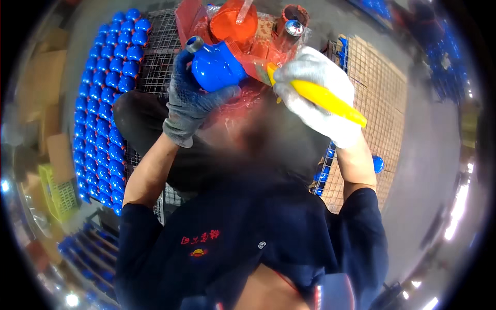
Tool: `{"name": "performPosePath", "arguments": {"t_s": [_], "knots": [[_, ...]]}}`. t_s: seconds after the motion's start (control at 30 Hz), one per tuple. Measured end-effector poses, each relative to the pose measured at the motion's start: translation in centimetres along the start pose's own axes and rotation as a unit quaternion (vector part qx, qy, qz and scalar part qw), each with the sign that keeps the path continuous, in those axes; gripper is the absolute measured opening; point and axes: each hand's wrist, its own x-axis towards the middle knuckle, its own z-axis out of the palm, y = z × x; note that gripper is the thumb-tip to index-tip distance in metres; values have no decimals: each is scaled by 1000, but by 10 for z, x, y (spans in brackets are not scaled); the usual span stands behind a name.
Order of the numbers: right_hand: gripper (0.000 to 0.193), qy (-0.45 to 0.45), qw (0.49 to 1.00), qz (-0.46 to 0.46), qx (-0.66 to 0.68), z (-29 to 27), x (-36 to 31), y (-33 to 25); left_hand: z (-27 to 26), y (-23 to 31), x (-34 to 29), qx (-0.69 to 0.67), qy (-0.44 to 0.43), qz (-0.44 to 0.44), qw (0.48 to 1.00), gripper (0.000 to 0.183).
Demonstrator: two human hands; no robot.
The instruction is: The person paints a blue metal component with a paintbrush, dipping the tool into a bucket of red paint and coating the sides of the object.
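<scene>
Clamps a glossy blue piece (217,67) in the gray-gloved left grip (188,106), at upper centre of the frame. Closes the white-gloved right grip (320,85) around a yellow tool (330,102), to the right, its upper end near the piece. Has an orange-red bowl (233,23) above and rows of blue pieces (114,80) at left, beside wire mesh (157,51).

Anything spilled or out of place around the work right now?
Yes. Wet-looking red smears show between the left hand and right hand, possibly dripped paint. A lone blue piece shows at the right edge of the wire mesh, apart from the neat rows of blue pieces at left.
</scene>
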Motion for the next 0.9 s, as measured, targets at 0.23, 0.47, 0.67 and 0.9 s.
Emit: {"name": "performPosePath", "arguments": {"t_s": [0.23, 0.47, 0.67, 0.9], "knots": [[45, -25, 989, -103, -105, 6, 0, 9, -11, 25, 11, -357, -5, -291, 888, 69], [31, -60, 988, -109, -95, -10, 3, 14, -26, 20, 15, -623, -49, -366, 689, 85], [22, -32, 976, 11, 213, -19, -5, 35, -35, 5, -1, -723, -64, -433, 534, 72], [18, -21, 946, 36, 321, -13, -12, 56, -28, 16, -3, -789, -104, -500, 342, 71]]}}
